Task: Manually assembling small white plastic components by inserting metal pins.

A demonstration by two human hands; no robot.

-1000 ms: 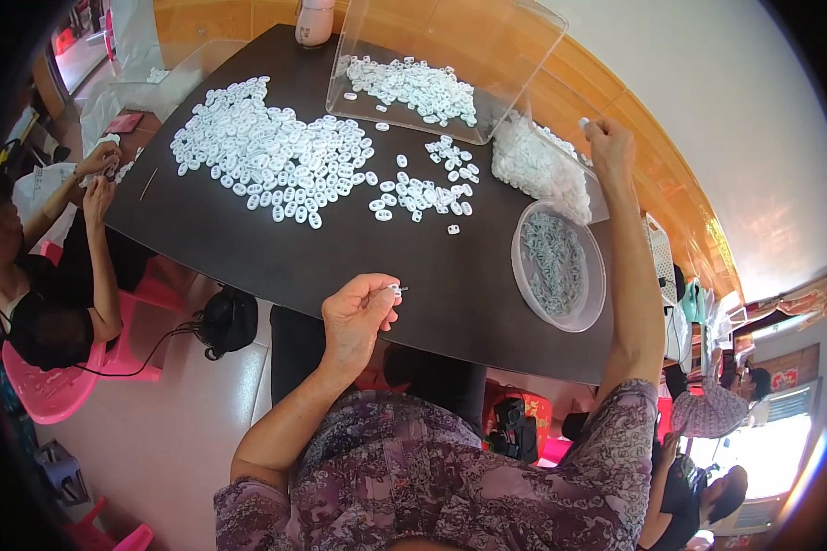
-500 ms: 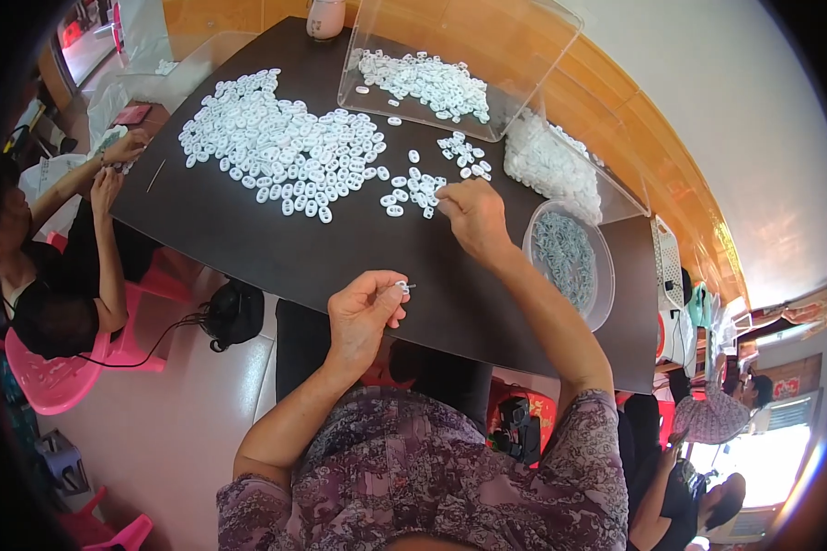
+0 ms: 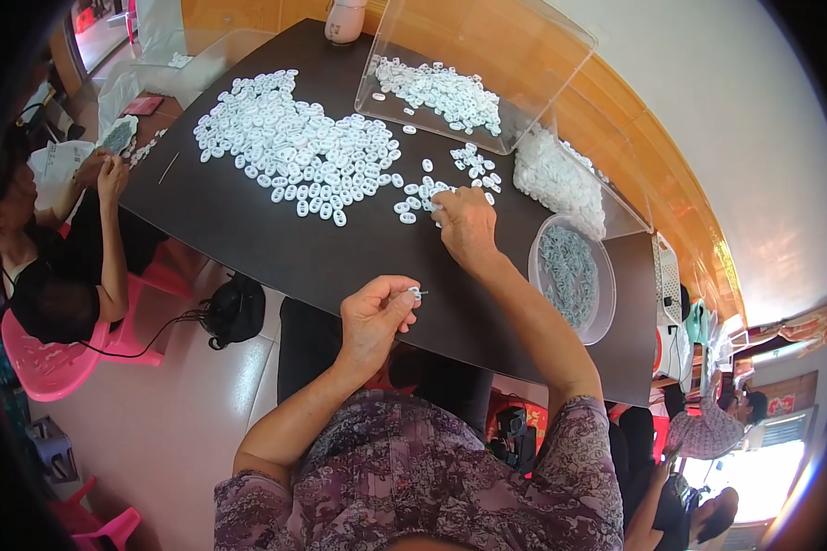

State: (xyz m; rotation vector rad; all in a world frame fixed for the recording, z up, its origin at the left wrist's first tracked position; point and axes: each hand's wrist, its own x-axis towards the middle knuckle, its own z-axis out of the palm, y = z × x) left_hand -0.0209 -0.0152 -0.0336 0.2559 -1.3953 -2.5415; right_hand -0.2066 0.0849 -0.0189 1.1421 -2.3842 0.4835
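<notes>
A dark desk (image 3: 248, 239) fills the middle of the view, its far edge against a wooden wall band. On its far side lies a tilted clear plastic box (image 3: 487, 55), holding a heap of small white rings (image 3: 441, 92) on its lower wall. To the left of the box a much wider spread of white rings (image 3: 294, 151) lies flat on the desk top, thinning toward the near side into a few scattered pieces. To the right of the box sits a clear bag of white pieces (image 3: 560, 179), and just in front of it a round clear tub (image 3: 574, 280) filled with pale greenish strung pieces.

At the left end of the desk another person (image 3: 55, 266) sits on a pink chair (image 3: 46, 363), both hands raised near the desk edge. A black bag (image 3: 234, 310) lies on the floor beside that chair.

The right hand (image 3: 464, 225) reaches out over the desk, palm down, with its fingertips resting among the loose scattered rings (image 3: 423, 195) at the near edge of the spread; its grip is closing on them, but whether a ring is caught cannot be told. The left hand (image 3: 377, 317) is held near the body over the desk's near edge, thumb and forefinger pinched together on a small white ring (image 3: 414, 293) threaded on a thin pin.
</notes>
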